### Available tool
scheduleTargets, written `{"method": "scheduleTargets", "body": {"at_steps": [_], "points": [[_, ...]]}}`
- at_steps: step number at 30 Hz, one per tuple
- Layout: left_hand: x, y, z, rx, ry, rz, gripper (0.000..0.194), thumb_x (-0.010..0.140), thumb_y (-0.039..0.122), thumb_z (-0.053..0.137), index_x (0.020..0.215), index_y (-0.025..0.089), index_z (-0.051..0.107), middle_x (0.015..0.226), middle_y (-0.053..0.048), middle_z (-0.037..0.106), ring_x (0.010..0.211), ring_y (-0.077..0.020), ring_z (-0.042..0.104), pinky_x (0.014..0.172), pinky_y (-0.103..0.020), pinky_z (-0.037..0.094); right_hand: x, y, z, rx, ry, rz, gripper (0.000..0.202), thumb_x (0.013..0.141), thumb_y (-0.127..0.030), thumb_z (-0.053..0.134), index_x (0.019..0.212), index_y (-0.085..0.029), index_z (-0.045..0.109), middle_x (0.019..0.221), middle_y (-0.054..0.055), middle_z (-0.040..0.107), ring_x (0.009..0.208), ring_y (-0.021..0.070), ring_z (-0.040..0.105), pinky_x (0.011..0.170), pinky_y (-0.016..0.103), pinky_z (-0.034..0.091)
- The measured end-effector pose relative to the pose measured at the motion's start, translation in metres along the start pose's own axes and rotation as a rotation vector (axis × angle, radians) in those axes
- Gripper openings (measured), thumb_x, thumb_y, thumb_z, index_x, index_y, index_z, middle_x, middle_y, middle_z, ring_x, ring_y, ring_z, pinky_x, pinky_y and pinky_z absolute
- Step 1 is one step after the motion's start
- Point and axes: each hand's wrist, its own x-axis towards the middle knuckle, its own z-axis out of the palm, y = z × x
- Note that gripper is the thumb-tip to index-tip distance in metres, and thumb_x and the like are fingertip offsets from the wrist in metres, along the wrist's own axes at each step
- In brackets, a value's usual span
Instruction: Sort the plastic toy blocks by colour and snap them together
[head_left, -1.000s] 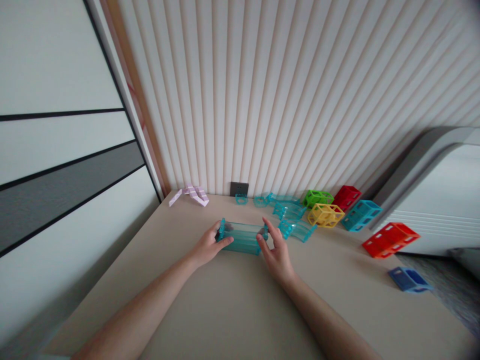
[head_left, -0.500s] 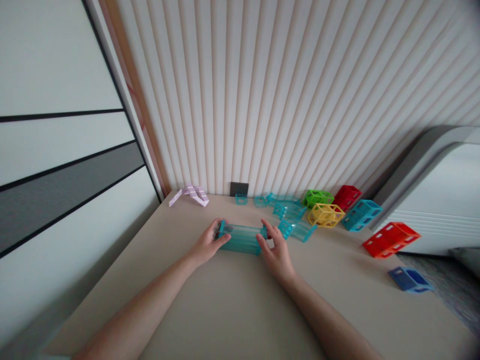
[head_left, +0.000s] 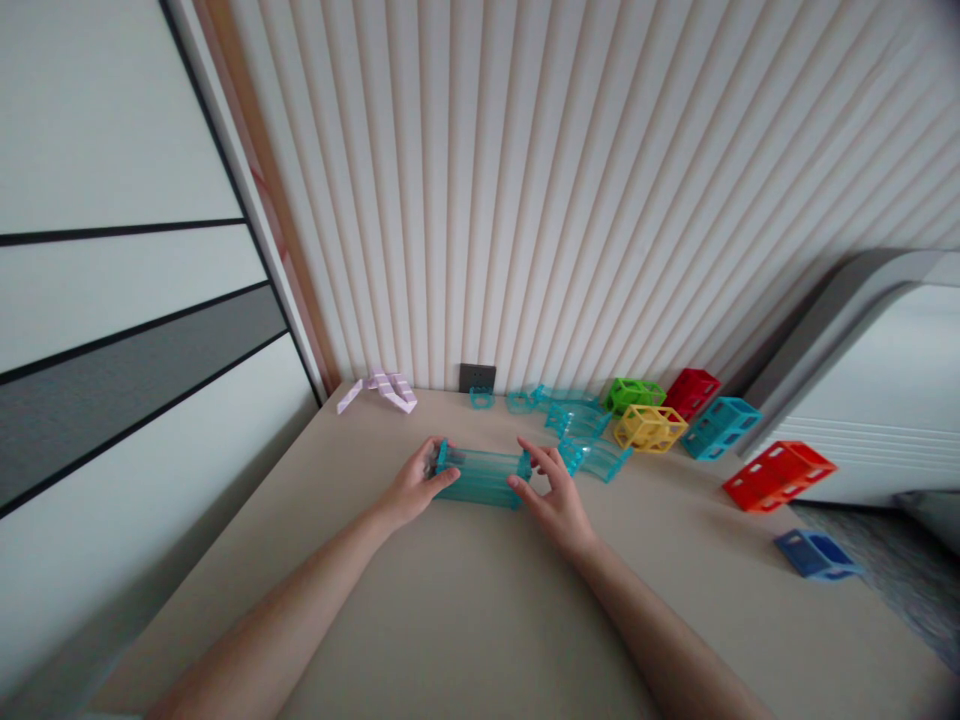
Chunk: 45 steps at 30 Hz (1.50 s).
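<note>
A translucent teal track piece (head_left: 484, 475), shaped like a long channel, lies crosswise between my hands just above the table. My left hand (head_left: 415, 485) is closed around its left end, thumb across the front. Something greyish shows by those fingers, too hidden to name. At the other end, my right hand (head_left: 555, 495) holds the piece with its thumb in front and other fingers behind, the index finger raised. Just right of this hand lie curved teal track pieces (head_left: 604, 460).
Lilac striped pieces (head_left: 394, 390) lie at the back left. Small teal pieces (head_left: 482, 398) sit near a black wall socket (head_left: 478, 376). To the right stand green (head_left: 634, 395), yellow (head_left: 649, 428), dark red (head_left: 691, 393), teal (head_left: 721, 428), orange-red (head_left: 778, 476) and blue (head_left: 817, 555) frame blocks.
My right thumb and index finger have shifted slightly left over the track piece's right end. The left hand keeps its hold.
</note>
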Motion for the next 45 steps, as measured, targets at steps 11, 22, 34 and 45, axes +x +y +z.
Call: {"method": "scheduleTargets", "body": {"at_steps": [11, 22, 34, 45], "points": [[-0.001, 0.001, -0.002, -0.004, -0.003, -0.031, 0.060, 0.071, 0.066, 0.076, 0.107, 0.023, 0.056, 0.101, -0.004, 0.066, 0.099, -0.0233, 0.064, 0.090, -0.034, 0.049, 0.003, 0.018, -0.013, 0.050, -0.195, 0.057, 0.071, 0.079, -0.052, 0.077, 0.139, -0.022, 0.057, 0.123, 0.010, 0.069, 0.114, 0.0293, 0.064, 0.103, 0.047, 0.048], [-0.001, 0.000, -0.005, -0.006, -0.023, -0.024, 0.063, 0.070, 0.066, 0.077, 0.111, 0.022, 0.058, 0.113, -0.008, 0.069, 0.109, -0.0269, 0.064, 0.098, -0.040, 0.049, 0.005, 0.019, -0.014, 0.064, -0.229, 0.037, 0.057, 0.082, -0.058, 0.071, 0.125, -0.020, 0.066, 0.127, 0.013, 0.069, 0.119, 0.0322, 0.063, 0.104, 0.050, 0.048], [0.000, 0.003, -0.043, 0.266, -0.119, -0.002, 0.074, 0.068, 0.041, 0.085, 0.134, 0.022, 0.057, 0.131, -0.011, 0.066, 0.119, -0.0297, 0.062, 0.108, -0.047, 0.045, 0.006, 0.024, -0.015, 0.129, -0.368, 0.118, 0.073, 0.072, -0.051, 0.083, 0.133, -0.021, 0.058, 0.126, 0.010, 0.068, 0.117, 0.0309, 0.062, 0.104, 0.049, 0.047], [0.000, 0.007, -0.041, 0.407, -0.247, 0.018, 0.050, 0.078, 0.040, 0.077, 0.121, 0.019, 0.065, 0.127, -0.007, 0.070, 0.122, -0.0267, 0.061, 0.110, -0.041, 0.043, 0.008, 0.019, -0.018, -0.050, -0.398, 0.160, 0.048, 0.077, -0.049, 0.078, 0.112, -0.019, 0.064, 0.105, 0.007, 0.070, 0.097, 0.0278, 0.064, 0.087, 0.040, 0.051]]}}
